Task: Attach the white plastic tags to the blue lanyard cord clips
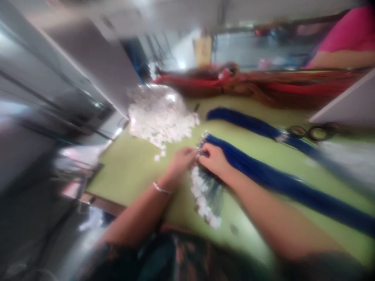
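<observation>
My left hand [183,160] is closed in a pinch at the tip of my right hand; what lies between its fingers is too small and blurred to make out. Curled shut, my right hand [215,158] grips a dark blue wire near the end of a long blue wire bundle [263,173]. Shiny tips show at that bundle's end, just above both hands. Below the hands hangs a fan of wires with white plastic connectors [200,193] on their ends, lying on the green table [125,168].
A clear plastic bag [158,101] spills a pile of loose white connectors [172,130] at the back left. A second blue bundle [243,121] lies behind, near black tape rolls [318,132]. Red and brown wires [278,88] stretch across the back, near a person in pink [351,31].
</observation>
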A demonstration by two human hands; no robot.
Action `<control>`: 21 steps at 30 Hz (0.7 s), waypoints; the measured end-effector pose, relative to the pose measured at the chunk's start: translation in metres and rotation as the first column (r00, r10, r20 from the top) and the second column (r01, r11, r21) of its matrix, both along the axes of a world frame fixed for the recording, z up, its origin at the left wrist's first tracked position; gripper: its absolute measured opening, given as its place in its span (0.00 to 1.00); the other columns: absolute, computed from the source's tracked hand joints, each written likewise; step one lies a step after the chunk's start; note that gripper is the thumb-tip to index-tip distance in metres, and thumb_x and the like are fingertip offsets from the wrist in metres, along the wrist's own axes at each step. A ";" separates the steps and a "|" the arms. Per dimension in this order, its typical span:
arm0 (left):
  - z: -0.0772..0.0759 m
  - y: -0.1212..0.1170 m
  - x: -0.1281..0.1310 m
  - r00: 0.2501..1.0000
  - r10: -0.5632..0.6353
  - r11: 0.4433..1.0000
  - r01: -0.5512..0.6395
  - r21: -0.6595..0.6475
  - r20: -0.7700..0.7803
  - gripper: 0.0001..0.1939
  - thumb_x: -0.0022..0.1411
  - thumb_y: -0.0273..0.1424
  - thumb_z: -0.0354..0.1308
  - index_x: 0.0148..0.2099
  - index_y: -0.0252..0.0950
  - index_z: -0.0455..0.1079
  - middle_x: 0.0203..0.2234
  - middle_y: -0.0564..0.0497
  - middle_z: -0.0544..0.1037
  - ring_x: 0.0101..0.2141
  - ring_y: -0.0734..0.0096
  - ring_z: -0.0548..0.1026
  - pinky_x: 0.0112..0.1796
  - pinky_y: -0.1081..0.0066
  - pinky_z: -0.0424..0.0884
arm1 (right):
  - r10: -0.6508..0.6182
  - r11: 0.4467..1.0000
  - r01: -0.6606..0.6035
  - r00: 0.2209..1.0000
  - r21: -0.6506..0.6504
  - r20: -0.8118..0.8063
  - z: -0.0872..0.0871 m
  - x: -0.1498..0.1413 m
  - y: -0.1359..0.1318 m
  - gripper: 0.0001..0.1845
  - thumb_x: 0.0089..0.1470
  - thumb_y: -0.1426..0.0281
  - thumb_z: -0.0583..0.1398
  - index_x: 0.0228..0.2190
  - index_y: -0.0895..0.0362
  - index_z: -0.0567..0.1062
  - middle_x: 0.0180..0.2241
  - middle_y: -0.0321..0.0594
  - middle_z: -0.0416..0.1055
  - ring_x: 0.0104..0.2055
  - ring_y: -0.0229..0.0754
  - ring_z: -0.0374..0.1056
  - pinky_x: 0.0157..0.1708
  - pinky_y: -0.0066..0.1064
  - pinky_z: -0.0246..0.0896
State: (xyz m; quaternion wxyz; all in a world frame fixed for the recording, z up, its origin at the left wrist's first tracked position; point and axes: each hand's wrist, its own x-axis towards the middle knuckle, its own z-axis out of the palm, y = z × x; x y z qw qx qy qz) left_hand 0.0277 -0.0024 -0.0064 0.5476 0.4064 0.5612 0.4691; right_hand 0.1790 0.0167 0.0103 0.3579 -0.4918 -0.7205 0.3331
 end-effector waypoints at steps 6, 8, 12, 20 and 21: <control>0.003 0.002 -0.001 1.000 0.019 1.000 -0.019 -0.004 0.005 0.10 0.54 0.34 0.64 0.31 0.32 0.70 0.16 0.53 0.72 0.16 0.81 0.66 0.19 0.79 0.59 | 0.027 0.996 -0.030 0.999 -0.086 -0.036 0.002 0.006 0.006 0.05 0.40 0.71 0.57 0.17 0.57 0.66 0.17 0.31 0.63 0.22 0.33 0.56 0.24 0.26 0.50; 0.003 0.002 0.000 1.000 0.015 1.000 -0.016 -0.011 -0.008 0.09 0.54 0.33 0.64 0.31 0.32 0.70 0.16 0.53 0.72 0.16 0.80 0.65 0.19 0.78 0.58 | 0.029 0.995 -0.032 0.999 -0.097 -0.035 0.003 0.006 0.006 0.05 0.40 0.71 0.57 0.17 0.57 0.66 0.17 0.31 0.63 0.21 0.33 0.55 0.23 0.26 0.49; 0.000 0.001 0.003 0.999 -0.021 1.000 0.021 0.001 -0.047 0.10 0.54 0.34 0.63 0.31 0.32 0.70 0.15 0.54 0.70 0.17 0.80 0.65 0.19 0.78 0.57 | 0.041 0.993 -0.046 0.998 -0.112 -0.045 0.003 0.004 0.004 0.04 0.40 0.71 0.57 0.18 0.57 0.67 0.17 0.32 0.64 0.21 0.33 0.56 0.23 0.25 0.50; 0.028 -0.006 -0.018 0.835 -0.343 0.891 0.434 0.132 -0.431 0.10 0.54 0.36 0.62 0.31 0.32 0.75 0.28 0.47 0.78 0.29 0.72 0.73 0.33 0.72 0.68 | -0.089 0.968 0.018 0.957 -0.251 -0.276 0.005 0.008 0.008 0.08 0.43 0.66 0.59 0.24 0.58 0.74 0.19 0.35 0.70 0.21 0.36 0.62 0.23 0.27 0.56; 0.034 -0.005 -0.026 0.794 -0.272 0.894 0.418 0.164 -0.544 0.09 0.54 0.35 0.61 0.31 0.32 0.75 0.30 0.46 0.78 0.32 0.69 0.74 0.37 0.70 0.68 | -0.098 0.962 0.016 0.953 -0.274 -0.288 0.005 0.008 0.008 0.09 0.43 0.65 0.60 0.25 0.58 0.75 0.19 0.35 0.71 0.21 0.36 0.62 0.23 0.27 0.56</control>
